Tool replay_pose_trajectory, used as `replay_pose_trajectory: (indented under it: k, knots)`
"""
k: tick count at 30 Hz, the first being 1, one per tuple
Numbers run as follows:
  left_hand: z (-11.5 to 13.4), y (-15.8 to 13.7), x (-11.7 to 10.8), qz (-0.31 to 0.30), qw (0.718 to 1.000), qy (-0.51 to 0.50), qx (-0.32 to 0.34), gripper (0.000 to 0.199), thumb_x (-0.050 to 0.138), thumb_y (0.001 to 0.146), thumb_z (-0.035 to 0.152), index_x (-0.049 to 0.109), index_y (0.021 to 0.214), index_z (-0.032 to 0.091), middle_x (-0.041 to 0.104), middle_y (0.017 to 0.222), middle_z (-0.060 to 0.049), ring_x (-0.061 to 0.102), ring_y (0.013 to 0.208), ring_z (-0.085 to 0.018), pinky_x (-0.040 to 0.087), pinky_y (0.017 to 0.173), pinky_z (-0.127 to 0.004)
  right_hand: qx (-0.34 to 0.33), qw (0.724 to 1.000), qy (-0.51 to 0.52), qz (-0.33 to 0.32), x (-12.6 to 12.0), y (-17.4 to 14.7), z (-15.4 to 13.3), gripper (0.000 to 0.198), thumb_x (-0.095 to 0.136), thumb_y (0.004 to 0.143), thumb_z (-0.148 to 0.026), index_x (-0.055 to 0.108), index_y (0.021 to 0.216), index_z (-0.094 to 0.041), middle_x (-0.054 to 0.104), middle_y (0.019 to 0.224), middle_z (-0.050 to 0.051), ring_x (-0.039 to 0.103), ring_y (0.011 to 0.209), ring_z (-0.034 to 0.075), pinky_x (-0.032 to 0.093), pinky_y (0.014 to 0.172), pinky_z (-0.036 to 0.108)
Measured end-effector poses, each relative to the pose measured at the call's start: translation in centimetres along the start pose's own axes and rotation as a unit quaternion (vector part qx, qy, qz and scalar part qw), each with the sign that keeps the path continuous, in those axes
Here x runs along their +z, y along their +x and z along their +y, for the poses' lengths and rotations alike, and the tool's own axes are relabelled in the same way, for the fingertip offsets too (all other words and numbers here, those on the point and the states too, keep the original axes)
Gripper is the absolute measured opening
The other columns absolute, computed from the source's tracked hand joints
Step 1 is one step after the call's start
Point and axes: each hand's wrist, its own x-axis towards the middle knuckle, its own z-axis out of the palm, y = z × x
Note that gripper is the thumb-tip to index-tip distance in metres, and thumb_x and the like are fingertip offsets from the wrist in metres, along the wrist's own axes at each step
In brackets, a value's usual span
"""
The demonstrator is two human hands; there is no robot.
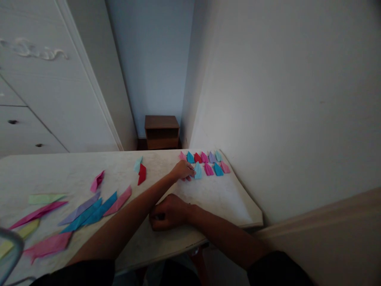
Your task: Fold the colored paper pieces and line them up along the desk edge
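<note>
My left hand reaches across to the far right of the table, thumb and fingers closed at the left edge of a light blue folded paper piece. To the right of it, in the same row, lie a magenta folded paper piece, a blue one and a pink one. Behind them runs another row of small folded papers, including a red one. My right hand is curled into a loose fist beside my left forearm, low over the table, with nothing visible in it.
On the white table, several folded strips lie to the left, among them a blue strip and a pink strip. A red folded piece lies near the middle. A wall borders the right side; a brown cabinet stands beyond.
</note>
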Motion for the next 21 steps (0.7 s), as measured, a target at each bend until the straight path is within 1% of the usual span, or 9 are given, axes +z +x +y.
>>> replay_pose_trajectory:
  k: [2, 6, 8, 10, 12, 13, 14, 17, 21]
  knots:
    - [0.2, 0.1, 0.2, -0.004, 1.0, 0.02, -0.007, 0.006, 0.065, 0.076, 0.014, 0.064, 0.081, 0.011, 0.071, 0.07, -0.005, 0.064, 0.049, -0.013, 0.046, 0.044, -0.02, -0.006, 1.0, -0.004, 0.0, 0.1, 0.0, 0.1, 0.007, 0.066, 0.076, -0.025, 0.067, 0.076, -0.019, 0.068, 0.067, -0.004, 0.061, 0.06, 0.01, 0.04, 0.058, 0.019]
    - [0.3, -0.4, 0.6, 0.02, 0.998, 0.068, 0.006, 0.029, 0.063, 0.081, 0.021, 0.061, 0.107, 0.009, 0.072, 0.076, -0.008, 0.068, 0.058, -0.018, 0.054, 0.056, -0.028, -0.034, 0.999, -0.016, 0.008, 0.3, 0.3, 0.5, 0.008, 0.065, 0.076, -0.025, 0.067, 0.073, -0.019, 0.072, 0.072, -0.002, 0.063, 0.064, 0.012, 0.041, 0.06, 0.021]
    - [0.2, -0.7, 0.6, 0.052, 0.99, 0.119, 0.061, 0.036, 0.063, 0.082, 0.025, 0.06, 0.115, 0.01, 0.072, 0.086, -0.01, 0.07, 0.075, -0.022, 0.056, 0.07, -0.033, -0.063, 0.998, -0.024, 0.013, 0.4, 0.6, 0.7, 0.011, 0.065, 0.077, -0.026, 0.066, 0.068, -0.018, 0.072, 0.072, -0.001, 0.062, 0.064, 0.013, 0.042, 0.061, 0.023]
    - [-0.1, -1.0, 0.4, 0.075, 0.955, 0.225, 0.18, 0.035, 0.063, 0.084, 0.027, 0.064, 0.116, 0.014, 0.07, 0.101, -0.012, 0.067, 0.096, -0.025, 0.052, 0.086, -0.036, -0.089, 0.995, -0.033, 0.022, 0.5, 0.9, 0.9, 0.016, 0.064, 0.077, -0.026, 0.065, 0.063, -0.018, 0.071, 0.068, 0.0, 0.061, 0.062, 0.013, 0.042, 0.062, 0.024]
    - [-0.5, -0.9, 0.2, 0.071, 0.884, 0.345, 0.307, 0.03, 0.061, 0.086, 0.029, 0.067, 0.113, 0.017, 0.066, 0.114, -0.012, 0.061, 0.109, -0.026, 0.048, 0.095, -0.038, -0.099, 0.994, -0.039, 0.027, 0.5, 1.1, 1.0, 0.019, 0.063, 0.078, -0.026, 0.065, 0.061, -0.018, 0.071, 0.067, 0.0, 0.06, 0.06, 0.013, 0.042, 0.061, 0.024]
    - [-0.6, -0.8, 0.1, 0.061, 0.85, 0.39, 0.35, 0.029, 0.06, 0.087, 0.03, 0.068, 0.113, 0.018, 0.065, 0.119, -0.012, 0.06, 0.112, -0.027, 0.046, 0.097, -0.04, -0.098, 0.994, -0.042, 0.028, 0.6, 1.1, 1.0, 0.018, 0.063, 0.078, -0.026, 0.065, 0.062, -0.018, 0.071, 0.068, 0.0, 0.06, 0.061, 0.013, 0.042, 0.061, 0.024]
    - [-0.8, -0.5, 0.1, 0.047, 0.828, 0.415, 0.374, 0.029, 0.06, 0.088, 0.031, 0.069, 0.112, 0.019, 0.064, 0.121, -0.012, 0.059, 0.114, -0.027, 0.045, 0.099, -0.04, -0.095, 0.994, -0.044, 0.027, 0.6, 1.1, 1.0, 0.018, 0.063, 0.079, -0.027, 0.066, 0.064, -0.018, 0.071, 0.069, 0.0, 0.06, 0.061, 0.013, 0.042, 0.061, 0.024]
    - [-1.3, 0.4, 0.3, 0.011, 0.806, 0.442, 0.393, 0.026, 0.06, 0.089, 0.032, 0.07, 0.109, 0.018, 0.066, 0.12, -0.01, 0.059, 0.113, -0.026, 0.044, 0.1, -0.04, -0.083, 0.995, -0.055, 0.019, 0.5, 1.1, 0.8, 0.016, 0.063, 0.08, -0.028, 0.068, 0.069, -0.017, 0.073, 0.073, 0.001, 0.063, 0.065, 0.013, 0.043, 0.063, 0.024]
    - [-1.7, 1.4, 0.8, 0.002, 0.818, 0.425, 0.389, 0.024, 0.057, 0.092, 0.031, 0.071, 0.106, 0.018, 0.069, 0.116, -0.009, 0.061, 0.11, -0.023, 0.045, 0.098, -0.036, -0.067, 0.995, -0.072, -0.001, 0.3, 1.1, 0.6, 0.019, 0.062, 0.084, -0.03, 0.069, 0.072, -0.017, 0.074, 0.075, 0.002, 0.065, 0.068, 0.014, 0.043, 0.062, 0.024]
